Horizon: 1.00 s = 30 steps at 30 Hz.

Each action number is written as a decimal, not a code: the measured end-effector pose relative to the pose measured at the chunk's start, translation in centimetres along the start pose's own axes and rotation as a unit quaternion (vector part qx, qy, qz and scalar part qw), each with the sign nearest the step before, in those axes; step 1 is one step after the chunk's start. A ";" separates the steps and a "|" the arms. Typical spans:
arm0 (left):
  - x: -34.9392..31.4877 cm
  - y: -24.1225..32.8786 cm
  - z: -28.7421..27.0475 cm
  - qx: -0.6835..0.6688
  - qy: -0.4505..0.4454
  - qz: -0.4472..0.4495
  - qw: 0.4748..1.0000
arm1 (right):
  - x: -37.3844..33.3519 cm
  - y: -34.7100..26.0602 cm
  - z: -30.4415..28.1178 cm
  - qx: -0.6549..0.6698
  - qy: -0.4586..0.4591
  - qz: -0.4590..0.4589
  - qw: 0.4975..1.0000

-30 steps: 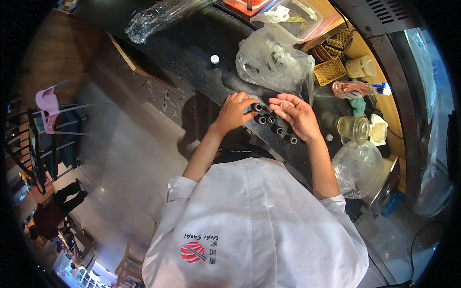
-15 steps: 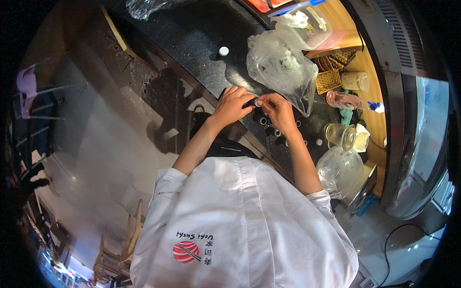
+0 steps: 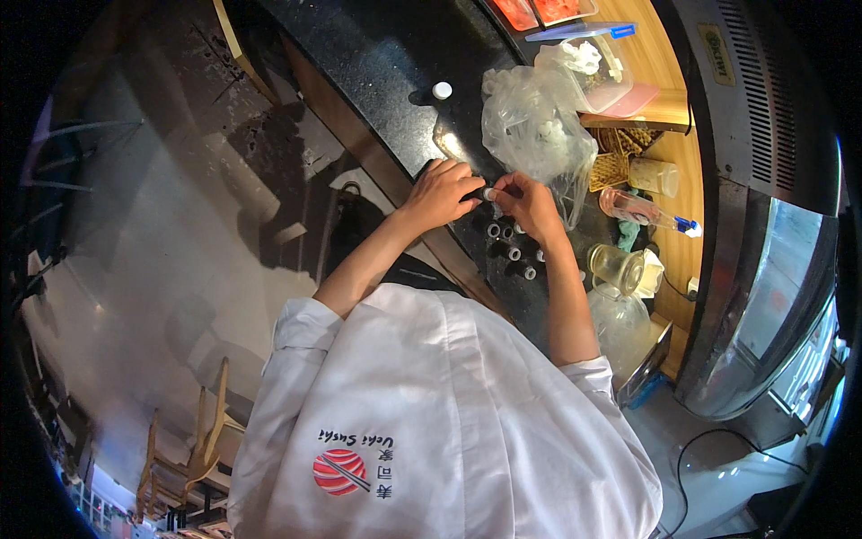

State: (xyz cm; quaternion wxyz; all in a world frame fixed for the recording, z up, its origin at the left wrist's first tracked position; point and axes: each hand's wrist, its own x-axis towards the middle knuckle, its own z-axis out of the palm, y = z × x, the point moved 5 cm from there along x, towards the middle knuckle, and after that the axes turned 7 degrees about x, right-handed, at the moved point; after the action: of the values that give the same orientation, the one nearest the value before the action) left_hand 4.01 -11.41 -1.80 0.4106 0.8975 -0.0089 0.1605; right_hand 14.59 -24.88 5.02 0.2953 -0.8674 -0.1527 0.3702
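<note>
- Left hand [image 3: 443, 190] wraps around a small dark bottle [image 3: 477, 192], its thumb and fingers closed on the body at the near edge of the black counter [image 3: 395, 76].
- Right hand [image 3: 530, 205] meets it from the right, fingertips pinching a small white cap [image 3: 488, 193] at the end of the bottle; how far the cap is seated is too small to tell.
- Just nearer and to the right, a cluster of open dark bottles [image 3: 514, 253] stands on the counter, mouths up, partly covered by the right forearm.
- Well apart on the far side, 1 round white top [image 3: 442, 91] shows on the bare stretch of counter.
- Far of the right hand lies a clear plastic bag [image 3: 530, 117] with pale pieces inside; beyond it sits a clear container [image 3: 613, 92] with crumpled white paper [image 3: 582, 57].
- Along the right side are a woven basket [image 3: 608, 172], a pale tub [image 3: 654, 177], a clear bottle with a blue top [image 3: 639, 209] and a glass jar [image 3: 616, 268].
- Nearer than the jar, 1 more plastic bag [image 3: 620, 322] rests beside the right forearm.
</note>
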 end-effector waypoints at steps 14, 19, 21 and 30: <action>-0.1 -0.1 0.0 0.001 0.008 0.001 1.000 | 0.2 0.1 0.0 -0.019 0.005 -0.023 1.000; 0.1 0.5 -0.9 0.006 0.017 0.005 1.000 | -1.8 -1.2 -1.0 -0.012 0.052 -0.055 0.997; -0.2 0.8 -1.8 -0.040 0.033 -0.022 0.998 | -3.7 -2.1 -1.6 -0.001 0.101 -0.079 0.992; -5.9 4.4 -2.4 -0.564 -0.079 -0.298 0.766 | -10.8 -5.5 3.8 0.063 0.087 -0.244 0.964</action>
State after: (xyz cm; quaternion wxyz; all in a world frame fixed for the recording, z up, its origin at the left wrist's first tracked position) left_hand -2.91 -13.25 1.10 0.8677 0.4715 0.1382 -0.0753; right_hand 4.21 -24.31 12.29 0.4433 -0.8123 -0.3094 0.2188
